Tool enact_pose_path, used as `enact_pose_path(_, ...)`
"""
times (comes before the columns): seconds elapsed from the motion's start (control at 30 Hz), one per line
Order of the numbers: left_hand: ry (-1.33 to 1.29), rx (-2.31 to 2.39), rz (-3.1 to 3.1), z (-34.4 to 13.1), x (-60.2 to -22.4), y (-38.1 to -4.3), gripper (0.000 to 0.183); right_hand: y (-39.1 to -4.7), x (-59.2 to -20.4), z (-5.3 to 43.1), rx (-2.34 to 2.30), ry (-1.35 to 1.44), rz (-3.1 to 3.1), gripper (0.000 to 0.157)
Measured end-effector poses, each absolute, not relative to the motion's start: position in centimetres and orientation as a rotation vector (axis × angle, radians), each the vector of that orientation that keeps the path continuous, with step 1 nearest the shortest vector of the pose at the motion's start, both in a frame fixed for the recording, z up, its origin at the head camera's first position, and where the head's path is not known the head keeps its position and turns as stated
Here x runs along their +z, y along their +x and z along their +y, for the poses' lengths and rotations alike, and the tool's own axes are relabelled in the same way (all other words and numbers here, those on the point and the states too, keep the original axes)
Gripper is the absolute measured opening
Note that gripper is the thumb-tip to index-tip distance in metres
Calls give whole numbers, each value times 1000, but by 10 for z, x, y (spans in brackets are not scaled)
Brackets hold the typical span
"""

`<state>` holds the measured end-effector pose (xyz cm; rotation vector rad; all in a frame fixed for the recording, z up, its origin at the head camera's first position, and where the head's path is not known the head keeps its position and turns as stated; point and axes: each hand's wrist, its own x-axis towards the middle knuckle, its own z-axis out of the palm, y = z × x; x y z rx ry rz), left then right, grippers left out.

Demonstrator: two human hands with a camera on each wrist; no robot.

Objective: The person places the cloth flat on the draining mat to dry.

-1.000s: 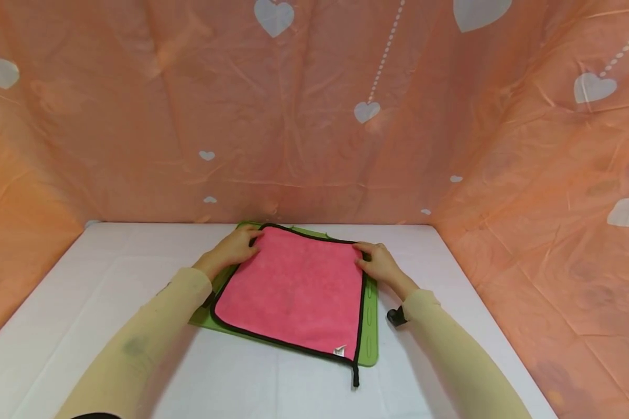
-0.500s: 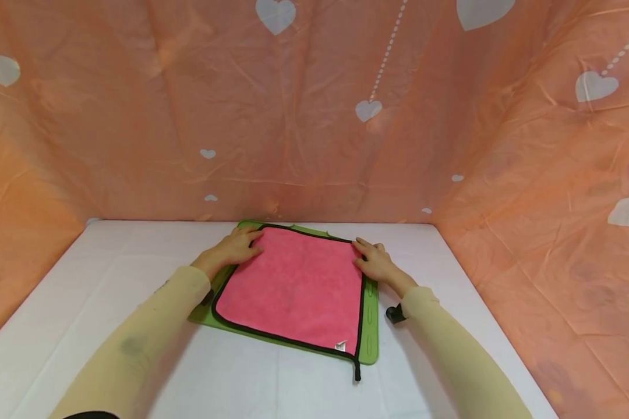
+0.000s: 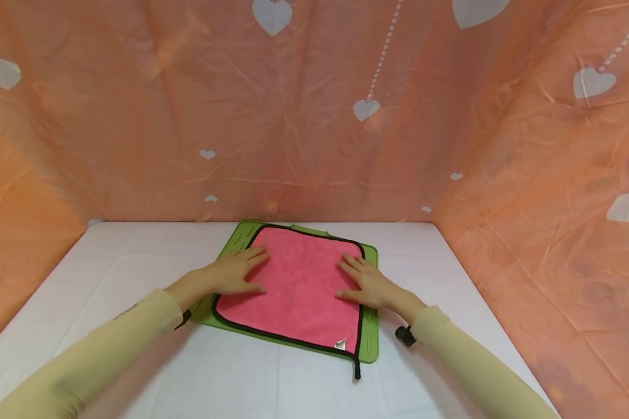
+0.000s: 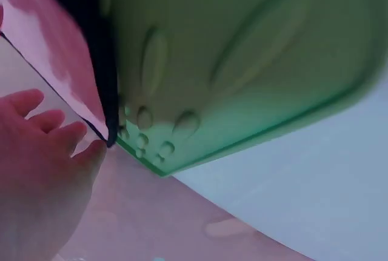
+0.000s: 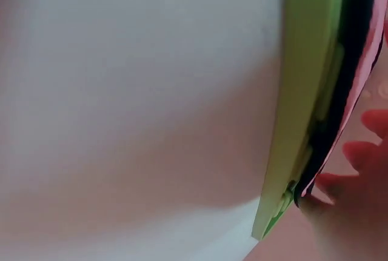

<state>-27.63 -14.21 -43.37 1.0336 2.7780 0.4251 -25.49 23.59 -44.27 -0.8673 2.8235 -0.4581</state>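
A pink cloth (image 3: pixel 299 291) with a black border lies spread over a green board (image 3: pixel 369 337) with raised oval marks. Its black hanging loop and small white tag are at the near right corner. My left hand (image 3: pixel 236 272) rests on the cloth's left side, fingers spread and fairly straight. On the right side my right hand (image 3: pixel 369 284) lies with its fingers extended over the cloth. Both wrist views show the fingers along the cloth's edge, with the board (image 4: pixel 242 61) protruding beyond the black border. Neither hand pinches the fabric.
The board and cloth sit on a white-covered table (image 3: pixel 230 384). An orange curtain (image 3: pixel 314 145) with pale hearts hangs behind the table and along both sides. The board's far edge comes close to the back curtain.
Both hands have left the far corners of the cloth and slid nearer to me and inward, fingers now spread on its surface. The cloth and board stay about where they were.
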Motion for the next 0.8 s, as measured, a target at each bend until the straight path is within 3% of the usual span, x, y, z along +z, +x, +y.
enact_pose_path(0.17, 1024, 360, 2718, -149, -439, -254, 108, -243, -443, 235, -405, -873, 2720, 94)
enact_pose_path(0.33, 1040, 368, 2691, -153, -441, -242, 115, -239, -442, 237, -429, -850, 2670, 103)
enact_pose_path(0.57, 1061, 387, 2733, -159, -448, -233, 109, -239, -443, 238, -459, -847, 2664, 104)
enact_pose_path(0.8, 967, 432, 2876, -175, -448, -227, 97, -241, -443, 247, -524, -816, 2805, 91)
